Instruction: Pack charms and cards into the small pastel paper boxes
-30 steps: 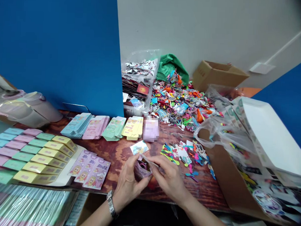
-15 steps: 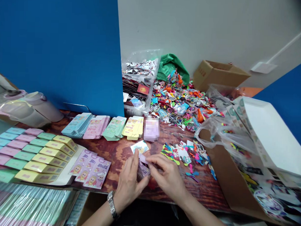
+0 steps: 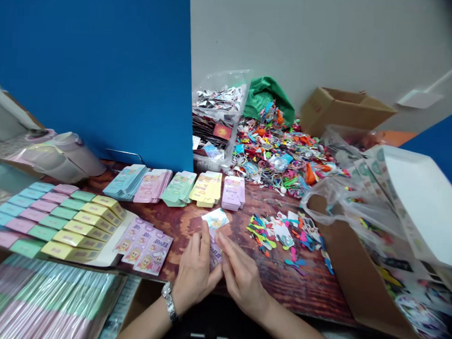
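Between my hands, near the table's front edge, is a small purple printed box (image 3: 215, 254), partly hidden by my fingers. My left hand (image 3: 193, 268), with a metal watch on the wrist, is closed around its left side and lower part. My right hand (image 3: 243, 275) has its fingers pressed together at the box's upper right edge. A shiny picture card (image 3: 215, 218) lies just beyond my fingertips. Left of my hands, purple boxes (image 3: 154, 256) lie flat and overlap. A stack of flat purple cartons (image 3: 233, 192) stands beyond the card.
Blue, pink, green and yellow carton stacks (image 3: 179, 188) line the blue panel. Filled boxes (image 3: 79, 233) stand in rows at left. Small colourful trinkets (image 3: 283, 233) lie right of my hands, before a larger heap (image 3: 282, 156). A cardboard box (image 3: 341, 262) borders the right side.
My right fingers have come down against the box's top; the raised purple flap seen before no longer stands up. The whole view has shifted slightly, with the table's things appearing further right.
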The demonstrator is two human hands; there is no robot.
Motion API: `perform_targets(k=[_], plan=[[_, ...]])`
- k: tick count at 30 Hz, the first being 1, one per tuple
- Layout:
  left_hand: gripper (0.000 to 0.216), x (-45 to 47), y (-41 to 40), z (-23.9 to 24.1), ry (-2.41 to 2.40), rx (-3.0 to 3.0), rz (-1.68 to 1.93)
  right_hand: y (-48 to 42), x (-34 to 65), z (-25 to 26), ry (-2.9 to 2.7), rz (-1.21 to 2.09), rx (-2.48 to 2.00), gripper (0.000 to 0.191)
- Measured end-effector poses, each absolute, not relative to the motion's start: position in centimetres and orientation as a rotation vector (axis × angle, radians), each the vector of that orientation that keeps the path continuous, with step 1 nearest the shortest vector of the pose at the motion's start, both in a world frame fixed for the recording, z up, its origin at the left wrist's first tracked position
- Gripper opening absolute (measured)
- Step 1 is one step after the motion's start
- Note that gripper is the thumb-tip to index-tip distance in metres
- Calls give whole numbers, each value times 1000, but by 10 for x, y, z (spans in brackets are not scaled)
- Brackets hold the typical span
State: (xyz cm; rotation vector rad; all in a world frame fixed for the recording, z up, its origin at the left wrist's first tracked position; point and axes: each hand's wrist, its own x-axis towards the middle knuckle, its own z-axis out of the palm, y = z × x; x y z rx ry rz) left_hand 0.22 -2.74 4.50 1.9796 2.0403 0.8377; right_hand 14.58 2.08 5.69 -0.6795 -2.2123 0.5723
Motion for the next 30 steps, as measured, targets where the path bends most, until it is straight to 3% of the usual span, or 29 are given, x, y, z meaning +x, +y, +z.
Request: perform_targets(k=[7,13,17,23,30], plan=[[89,-22,-57,57,2135,2023,605,32,135,56,-2265,850,-643,54],[68,-56,-77,52,2589,2158,92,88,107,48,-2377,621,-576,45],[56,-71,-72,36,2745,2183,-41,146,79,43,-2541,456,-796,42],[53,-77,-71,33,2744,2231,95,215,85,53,-2656,332,-1056,50],[49,-70,-61,42,2625,2364,423,254,137,39,-2884,431,-1217,90]])
